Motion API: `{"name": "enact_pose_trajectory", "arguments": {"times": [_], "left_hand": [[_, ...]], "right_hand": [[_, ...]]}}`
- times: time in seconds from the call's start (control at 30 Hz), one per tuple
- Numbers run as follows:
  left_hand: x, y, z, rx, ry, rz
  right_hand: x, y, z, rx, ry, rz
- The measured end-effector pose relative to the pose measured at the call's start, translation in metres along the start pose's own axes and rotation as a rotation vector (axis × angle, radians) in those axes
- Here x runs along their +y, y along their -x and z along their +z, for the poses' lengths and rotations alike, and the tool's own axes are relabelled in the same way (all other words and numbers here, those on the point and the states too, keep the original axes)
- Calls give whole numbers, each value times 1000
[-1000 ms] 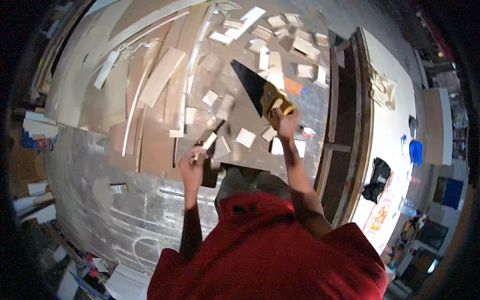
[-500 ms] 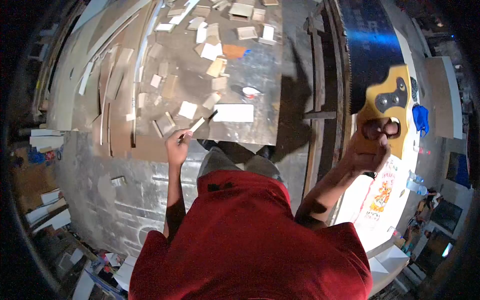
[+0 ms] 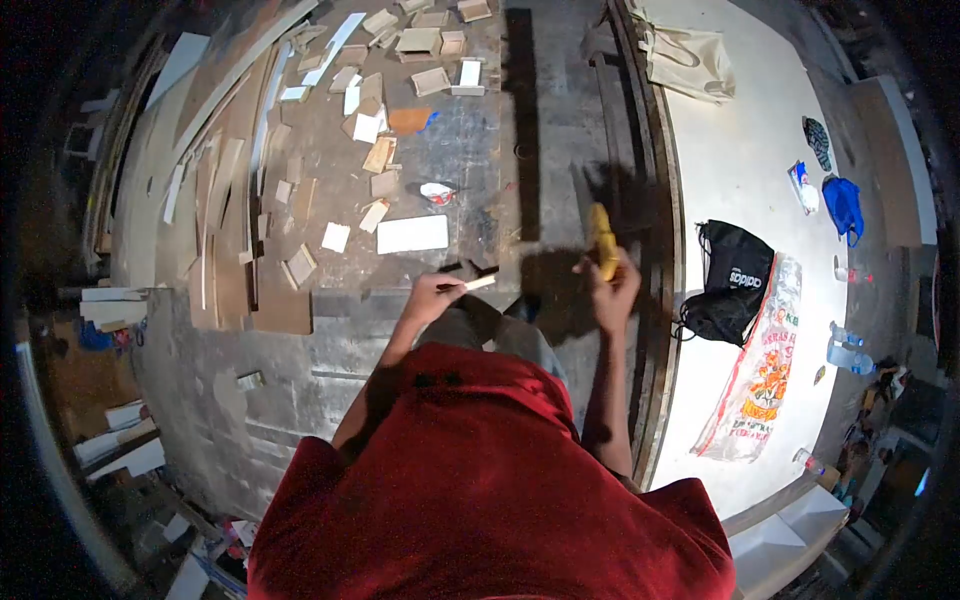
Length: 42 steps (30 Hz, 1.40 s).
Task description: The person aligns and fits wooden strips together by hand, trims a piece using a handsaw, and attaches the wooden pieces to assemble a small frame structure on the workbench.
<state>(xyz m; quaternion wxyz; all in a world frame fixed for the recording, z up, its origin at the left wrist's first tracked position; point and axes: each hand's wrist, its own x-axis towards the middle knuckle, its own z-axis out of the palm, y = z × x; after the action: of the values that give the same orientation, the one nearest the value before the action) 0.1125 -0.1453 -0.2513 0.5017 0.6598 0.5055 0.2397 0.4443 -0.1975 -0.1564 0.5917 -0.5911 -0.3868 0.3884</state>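
My left hand point(image 3: 436, 295) pinches a small pale wood strip point(image 3: 480, 283) near the front edge of the wooden work surface point(image 3: 470, 215). To its right, my right hand point(image 3: 613, 290) is wrapped round the yellow handle of a handsaw point(image 3: 604, 240). The saw is seen nearly edge-on, and its dark blade is hard to make out against the shadow. A white rectangular piece point(image 3: 412, 235) lies just beyond my left hand, with a red and white item point(image 3: 437, 193) behind it.
Several small wood blocks and open boxes point(image 3: 418, 43) lie at the back. Long boards point(image 3: 225, 200) lie at the left. On the white table point(image 3: 700, 150) at the right are a black bag point(image 3: 735, 280), a printed sack point(image 3: 760, 380) and a cloth bag point(image 3: 690, 62).
The saw has swung back from close to the camera at the right, turned edge-on and lowered. My left hand has moved right with the strip. The view has shifted to the right.
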Motion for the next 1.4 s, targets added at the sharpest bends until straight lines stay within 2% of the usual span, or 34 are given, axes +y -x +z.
{"name": "enact_pose_trajectory", "arguments": {"times": [0.07,0.13,0.2,0.27,0.3,0.43,0.47,0.53,0.67,0.73,0.83,0.97,1.0,1.03,1.13,1.2,1.23,1.4], "left_hand": [[2,-18,15,-32,-30,-4],[-4,-34,27,-65,-88,48],[-6,-45,38,-109,-60,0],[-1,-55,46,-152,-87,-30],[-5,-60,50,-87,-210,95],[-19,-76,57,-57,-255,104],[-23,-77,59,-67,-248,103],[-34,-79,62,66,-314,248],[-41,-83,52,78,-350,291],[-40,-85,53,182,-309,307],[-41,-87,55,147,-319,256],[-39,-90,55,132,-356,219],[-37,-91,53,128,-356,217],[-35,-91,51,112,-317,235],[-30,-93,45,126,-223,320],[-29,-92,42,234,82,73],[-33,-94,34,202,65,16],[-29,-86,21,184,-15,35]], "right_hand": [[20,2,20,-5,-53,215],[54,7,42,113,-103,230],[105,11,48,129,36,287],[115,15,58,83,176,370],[138,15,63,101,203,358],[174,9,77,94,63,505],[183,9,78,103,69,510],[188,9,81,135,-64,459],[197,8,86,54,70,529],[202,7,91,113,14,333],[209,6,88,120,-31,441],[216,5,83,131,-20,443],[219,4,83,128,73,459],[221,3,82,126,165,476],[228,3,82,136,97,424],[227,1,82,124,84,418],[225,0,83,110,74,408],[211,2,86,99,58,431]]}}
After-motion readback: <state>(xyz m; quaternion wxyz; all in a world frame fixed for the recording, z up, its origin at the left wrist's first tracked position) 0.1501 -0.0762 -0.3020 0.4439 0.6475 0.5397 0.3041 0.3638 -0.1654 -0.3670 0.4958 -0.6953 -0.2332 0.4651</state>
